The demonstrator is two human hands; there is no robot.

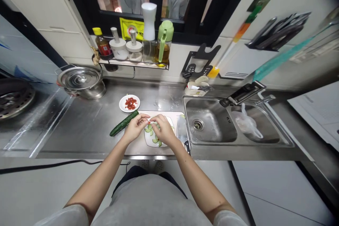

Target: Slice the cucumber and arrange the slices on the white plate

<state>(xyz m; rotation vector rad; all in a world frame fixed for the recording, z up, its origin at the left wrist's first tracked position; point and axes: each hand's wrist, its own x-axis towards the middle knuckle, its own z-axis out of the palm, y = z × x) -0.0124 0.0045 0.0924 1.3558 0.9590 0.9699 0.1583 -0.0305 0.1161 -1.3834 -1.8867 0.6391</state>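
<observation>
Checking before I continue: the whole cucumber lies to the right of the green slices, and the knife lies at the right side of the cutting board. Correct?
No, the whole cucumber lies to the left of the green slices, as the head view shows. The knife does lie at the right side of the cutting board.

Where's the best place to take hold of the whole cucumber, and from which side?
Grip the whole cucumber around its middle, probably coming from the left and closing across its width: it is long, slim and rounded, lies slantwise, and its far right end sits close to the left hand.
</observation>
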